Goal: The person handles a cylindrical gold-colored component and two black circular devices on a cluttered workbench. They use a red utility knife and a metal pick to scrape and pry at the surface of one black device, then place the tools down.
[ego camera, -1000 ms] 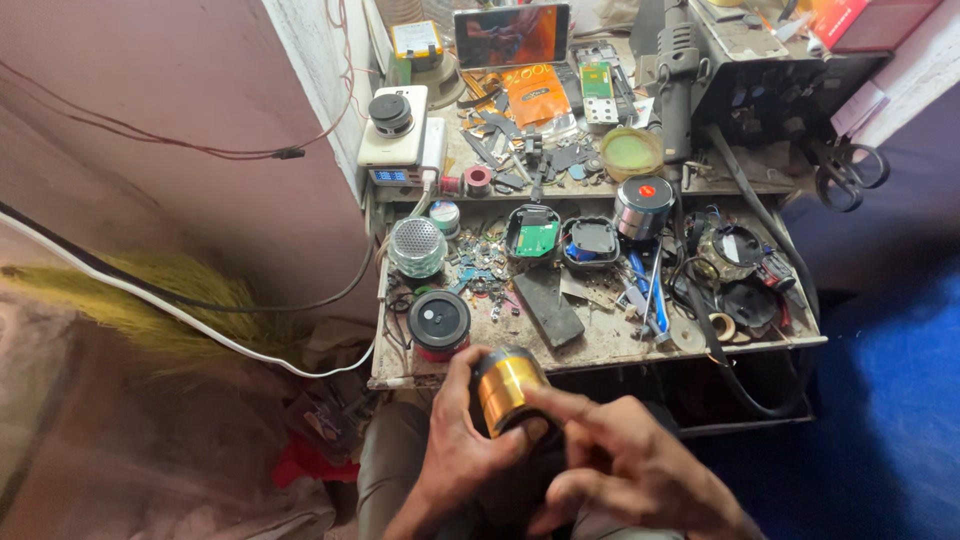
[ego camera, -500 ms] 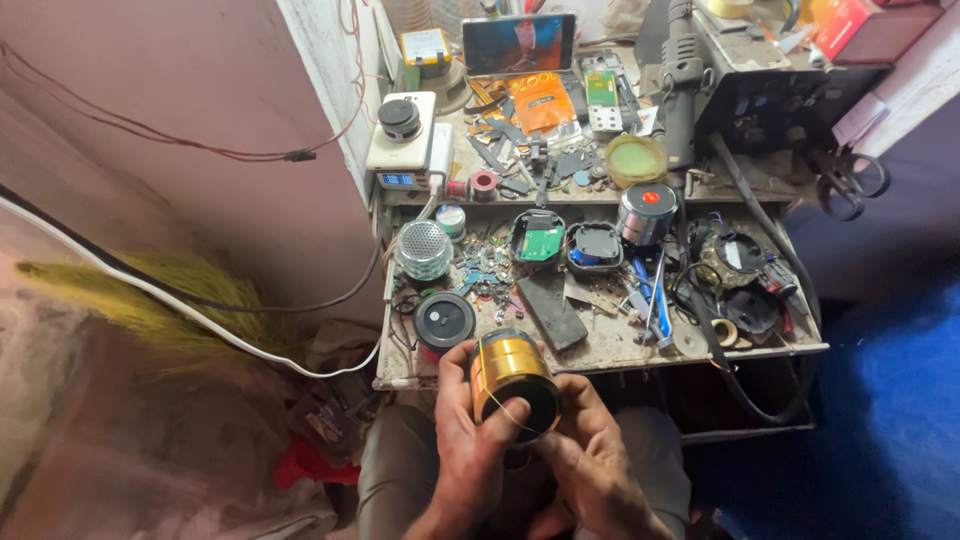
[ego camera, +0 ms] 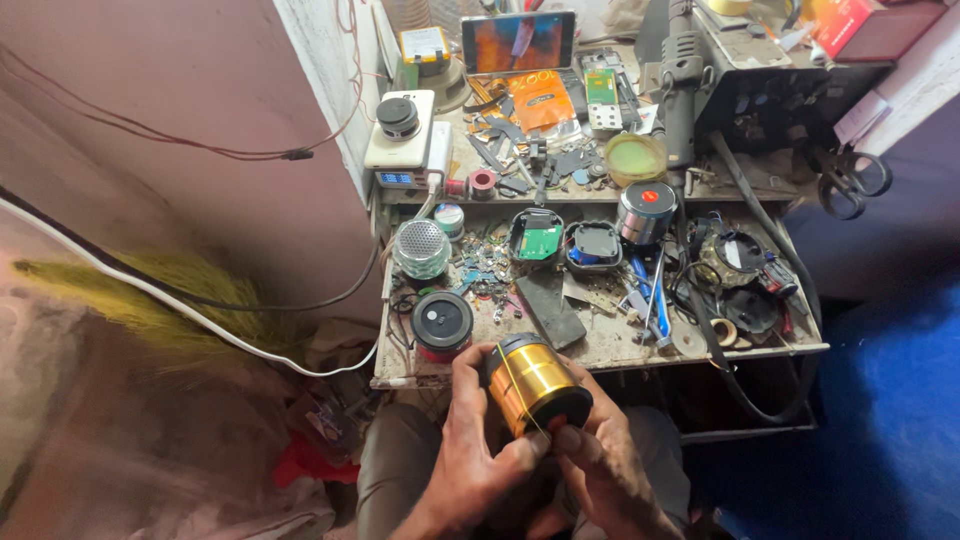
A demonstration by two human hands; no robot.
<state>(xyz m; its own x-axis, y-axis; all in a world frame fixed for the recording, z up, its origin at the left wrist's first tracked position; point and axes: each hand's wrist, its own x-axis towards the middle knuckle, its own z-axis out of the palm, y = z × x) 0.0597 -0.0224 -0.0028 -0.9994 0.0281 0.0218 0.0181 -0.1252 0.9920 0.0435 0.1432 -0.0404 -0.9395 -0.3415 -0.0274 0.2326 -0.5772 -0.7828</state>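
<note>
I am looking down at both hands holding a gold cylinder (ego camera: pixel 535 385) just below the front edge of the workbench (ego camera: pixel 620 350). The cylinder is tilting, its dark end cap facing down toward the lap and its other end pointing up at the bench. My left hand (ego camera: pixel 470 440) is curling around the cylinder's left side, fingers bent and closed against the metal, thumb lying near the lower rim. My right hand (ego camera: pixel 600 465) is closing on it from below and to the right, fingertips pressing at the dark cap. A thin pale line is crossing the gold surface; I cannot tell whether it is a wire or a scratch.

Just above the cylinder, at the bench's front left corner, a round black speaker (ego camera: pixel 442 322) with a red band is standing. Beyond that, a silver mesh speaker (ego camera: pixel 421 247) is sitting. To the right of the mesh speaker, an opened case with a green circuit board (ego camera: pixel 537 238) is lying, and beside it another open black case (ego camera: pixel 593 246). A metal cylinder with a red dot (ego camera: pixel 646 210) is standing further right. At the bench's far end, a phone (ego camera: pixel 518 42) is leaning upright with its screen lit.
</note>
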